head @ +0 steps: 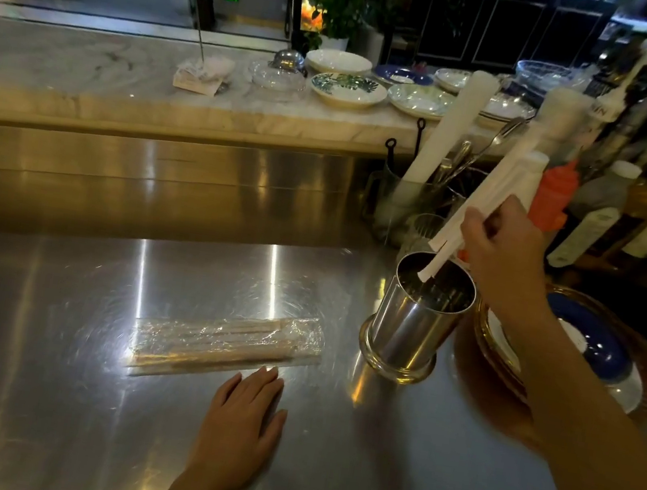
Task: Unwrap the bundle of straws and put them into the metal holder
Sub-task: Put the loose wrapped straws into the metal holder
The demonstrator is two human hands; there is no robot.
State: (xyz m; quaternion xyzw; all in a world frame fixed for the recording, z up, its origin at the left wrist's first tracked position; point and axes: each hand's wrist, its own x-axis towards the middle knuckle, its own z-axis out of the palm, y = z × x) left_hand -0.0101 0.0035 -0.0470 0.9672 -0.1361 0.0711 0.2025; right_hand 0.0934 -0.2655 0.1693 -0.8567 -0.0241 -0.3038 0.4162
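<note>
The left hand (246,413) is lying flat and released on the steel counter (39,391), palm down, fingers spread, grasping nothing. Just beyond its fingertips, close enough that contact cannot be ruled out, the wrap (227,341) is lying crosswise, a clear film with several tan straws (213,354) showing inside it. Whether the film is fully opened is not clear from this view.

Ahead and to the right, the right hand (498,245) is pinching a small bunch of white straws (482,210) at mid-length. The bunch is tilting up and away from the hand, and its lower ends are hanging just inside the rim of the holder (416,313). The holder is standing upright directly below the right hand, well apart from the left hand, and looks mostly empty inside.

Judged step: loading is under way, with one bunch at the mouth and more straws waiting in the wrap. The next move calls for lowering the bunch and bringing it upright before letting go, so the ends do not catch the rim.

Beyond the right hand, a glass jar (403,202) is holding utensils, with bottles (593,226) to its right. Farthest off, plates (349,89) are sitting on a marble ledge (87,71)
</note>
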